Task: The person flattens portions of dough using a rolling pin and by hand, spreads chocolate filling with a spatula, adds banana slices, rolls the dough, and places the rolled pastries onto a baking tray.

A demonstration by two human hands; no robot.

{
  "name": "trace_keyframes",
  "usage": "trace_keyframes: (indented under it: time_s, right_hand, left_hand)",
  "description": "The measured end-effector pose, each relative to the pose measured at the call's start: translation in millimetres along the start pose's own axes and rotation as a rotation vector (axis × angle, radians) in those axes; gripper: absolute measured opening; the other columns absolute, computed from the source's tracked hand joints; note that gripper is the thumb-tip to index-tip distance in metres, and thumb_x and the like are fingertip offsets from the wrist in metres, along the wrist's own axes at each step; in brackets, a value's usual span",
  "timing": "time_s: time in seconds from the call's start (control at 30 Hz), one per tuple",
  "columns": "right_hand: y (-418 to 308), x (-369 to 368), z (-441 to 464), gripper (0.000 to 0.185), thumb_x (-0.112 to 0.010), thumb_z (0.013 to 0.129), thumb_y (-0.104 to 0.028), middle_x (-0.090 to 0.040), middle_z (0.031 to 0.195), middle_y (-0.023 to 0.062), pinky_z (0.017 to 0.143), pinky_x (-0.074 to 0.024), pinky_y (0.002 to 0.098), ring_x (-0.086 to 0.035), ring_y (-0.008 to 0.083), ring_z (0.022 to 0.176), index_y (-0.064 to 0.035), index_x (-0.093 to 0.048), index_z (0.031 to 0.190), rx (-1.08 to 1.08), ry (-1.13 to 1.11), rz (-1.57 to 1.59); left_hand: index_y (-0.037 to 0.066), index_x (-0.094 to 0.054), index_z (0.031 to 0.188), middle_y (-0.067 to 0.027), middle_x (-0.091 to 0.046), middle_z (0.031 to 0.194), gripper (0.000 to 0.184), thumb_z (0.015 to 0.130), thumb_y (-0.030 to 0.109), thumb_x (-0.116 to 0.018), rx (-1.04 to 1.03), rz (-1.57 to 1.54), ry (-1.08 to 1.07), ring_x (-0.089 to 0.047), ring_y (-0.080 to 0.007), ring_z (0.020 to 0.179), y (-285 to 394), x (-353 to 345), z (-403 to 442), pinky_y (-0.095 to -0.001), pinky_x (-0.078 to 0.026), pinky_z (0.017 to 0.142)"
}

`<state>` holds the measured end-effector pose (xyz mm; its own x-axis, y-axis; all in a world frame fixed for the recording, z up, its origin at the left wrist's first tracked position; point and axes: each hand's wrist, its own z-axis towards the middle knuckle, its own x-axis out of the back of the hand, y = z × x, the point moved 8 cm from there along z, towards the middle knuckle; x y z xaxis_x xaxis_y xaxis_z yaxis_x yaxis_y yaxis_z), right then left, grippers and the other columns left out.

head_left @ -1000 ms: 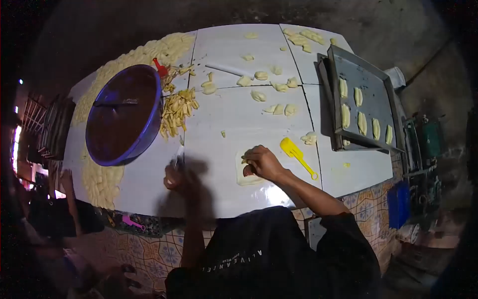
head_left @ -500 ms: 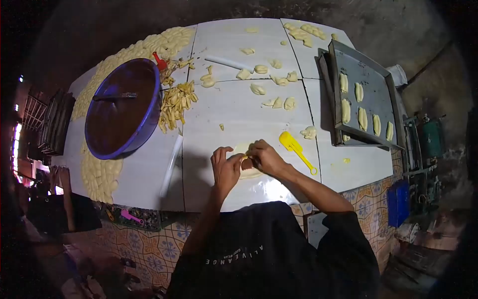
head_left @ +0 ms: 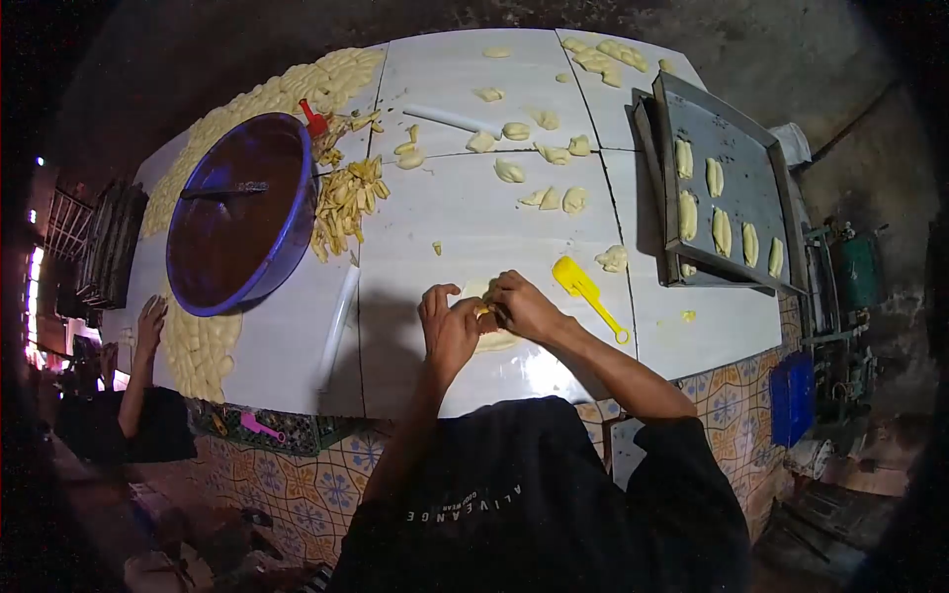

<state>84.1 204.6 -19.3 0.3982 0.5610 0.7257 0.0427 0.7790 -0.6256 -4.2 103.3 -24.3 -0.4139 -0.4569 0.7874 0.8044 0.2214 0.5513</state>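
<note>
A flattened sheet of dough (head_left: 497,342) lies on the white tabletop in front of me, with a patch of brown filling (head_left: 488,323) on it. Over its left side, my left hand (head_left: 451,324) has thumb and fingers closed on a small yellow banana piece (head_left: 481,308). My right hand (head_left: 526,308) comes in from the other side, its fingers bent down and pinched at the filling. Whatever those fingertips grip is hidden. A yellow plastic scoop (head_left: 583,290) rests to the right of my hands.
Left stands a blue tub (head_left: 282,259) of brown filling, beside a pile of banana pieces (head_left: 343,203) and many dough pieces (head_left: 198,341). A metal tray (head_left: 736,188) with shaped dough sits right. White rolling pins (head_left: 339,321) lie about. Another person's hand (head_left: 151,321) is at the left edge.
My hands stay over the dough sheet, with small finger movements. The other person's hand at the left has risen toward the dough pieces. The view has shifted slightly.
</note>
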Motion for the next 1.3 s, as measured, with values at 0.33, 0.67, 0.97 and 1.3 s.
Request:
trace_keyframes:
  time_s: [0.33, 0.67, 0.97, 1.3]
  right_hand:
    - [-4, 3, -4, 0.014, -0.072, 0.072, -0.008, -0.065, 0.082, 0.0166, 0.082, -0.0494, 0.043, -0.06, 0.0361, 0.086, -0.0003, -0.071, 0.084, 0.029, -0.017, -0.028]
    - [-9, 0, -11, 0.014, -0.071, 0.073, -0.005, -0.065, 0.083, 0.0163, 0.082, -0.0516, 0.0435, -0.061, 0.0362, 0.088, -0.0014, -0.071, 0.087, -0.03, -0.1, -0.032]
    - [-32, 21, -48, 0.034, -0.07, 0.077, 0.0, -0.063, 0.109, 0.0143, 0.091, -0.0515, 0.0431, -0.057, 0.0341, 0.103, -0.0028, -0.07, 0.111, -0.048, 0.102, 0.036]
    - [-22, 24, -40, 0.019, -0.062, 0.081, 0.006, -0.065, 0.094, 0.0141, 0.08, -0.0489, 0.0426, -0.057, 0.0347, 0.094, -0.0002, -0.069, 0.097, -0.147, 0.385, 0.074]
  left_hand:
    - [0.013, -0.075, 0.102, -0.0136, -0.052, 0.117, 0.025, 0.079, 0.007, -0.067, -0.004, -0.001, 0.02, -0.046, -0.0334, 0.12, 5, 3, -6, -0.0485, -0.037, 0.101]
    - [0.012, -0.076, 0.099, -0.0137, -0.052, 0.117, 0.022, 0.079, 0.007, -0.07, -0.037, -0.002, 0.035, -0.047, -0.0335, 0.117, 10, 5, -17, -0.0488, -0.038, 0.099]
    - [0.011, -0.07, 0.11, -0.0159, -0.052, 0.122, 0.033, 0.078, 0.015, -0.074, -0.198, 0.023, 0.011, -0.046, -0.0378, 0.123, 42, 27, -48, -0.0559, -0.031, 0.105]
    - [0.006, -0.064, 0.094, -0.0135, -0.057, 0.109, 0.018, 0.077, 0.001, -0.066, -0.062, -0.042, 0.165, -0.048, -0.033, 0.117, 22, 5, -13, -0.0529, -0.03, 0.103]
